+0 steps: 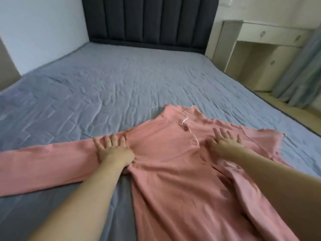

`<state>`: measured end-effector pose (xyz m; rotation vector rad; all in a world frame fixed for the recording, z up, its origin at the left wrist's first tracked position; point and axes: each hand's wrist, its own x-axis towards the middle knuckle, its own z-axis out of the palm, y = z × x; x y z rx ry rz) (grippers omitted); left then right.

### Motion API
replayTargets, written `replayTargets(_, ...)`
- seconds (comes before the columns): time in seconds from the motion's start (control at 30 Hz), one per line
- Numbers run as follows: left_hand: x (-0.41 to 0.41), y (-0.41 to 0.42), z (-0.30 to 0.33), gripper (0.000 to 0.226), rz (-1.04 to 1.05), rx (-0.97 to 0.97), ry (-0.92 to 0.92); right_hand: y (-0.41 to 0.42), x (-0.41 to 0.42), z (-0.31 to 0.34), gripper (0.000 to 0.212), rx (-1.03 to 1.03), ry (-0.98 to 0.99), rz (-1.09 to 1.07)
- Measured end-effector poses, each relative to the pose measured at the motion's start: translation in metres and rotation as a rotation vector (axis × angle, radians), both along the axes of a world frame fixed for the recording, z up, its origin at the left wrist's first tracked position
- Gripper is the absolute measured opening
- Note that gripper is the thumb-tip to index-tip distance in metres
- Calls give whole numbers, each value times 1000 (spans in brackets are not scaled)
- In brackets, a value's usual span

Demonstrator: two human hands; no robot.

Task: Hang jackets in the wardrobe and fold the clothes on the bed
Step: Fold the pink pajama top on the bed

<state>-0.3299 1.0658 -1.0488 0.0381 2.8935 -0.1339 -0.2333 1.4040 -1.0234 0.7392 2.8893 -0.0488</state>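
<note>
The shirt lies on the bed by its near edge (collar toward the headboard). One sleeve stretches left.

pink shirt with pink buttons, grey-blue quilted bed cover, dark grey headboard, beige cabinet

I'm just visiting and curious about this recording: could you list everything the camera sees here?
Pink buttoned garment: one, pink, spread flat on the near part of the bed, one sleeve stretched out to the left.
Bed: one, grey-blue quilted cover, fills most of the view.
Headboard: one, dark grey, padded, at the far end.
Cabinet: one, beige, right of the bed.
Curtain: one, grey-blue, far right.
Left hand: fingers spread, pressing the garment at the left shoulder.
Right hand: fingers spread, pressing the garment's chest.
</note>
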Motion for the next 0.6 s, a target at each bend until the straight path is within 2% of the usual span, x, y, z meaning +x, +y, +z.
replayTargets(0.03,-1,22,12,69,41,-24,20,26,13,5,71,-32,27,-94)
replayTargets(0.1,1,83,34,72,-4,72,89,71,40,11,69,-58,95,-246)
replayTargets(0.2,19,193,48,66,-305,317,43,130,64,11,69,-157,210,-464)
replayTargets(0.27,29,265,45,61,-509,386,25,166,76,13,58,-350,328,-562)
replayTargets(0.33,37,327,45,55,-656,456,48,197,94,15,17,-529,361,-506)
replayTargets(0.4,36,371,45,52,-660,484,3,213,116,16,18,-752,283,-435)
replayTargets(0.47,24,392,37,53,-583,418,-87,215,131,16,6,-885,158,-319)
replayTargets(0.53,13,397,24,54,-534,270,-87,212,133,15,19,-887,19,-145)
replayTargets(0.6,9,397,13,54,-507,214,-55,205,130,16,19,-865,-59,-10)
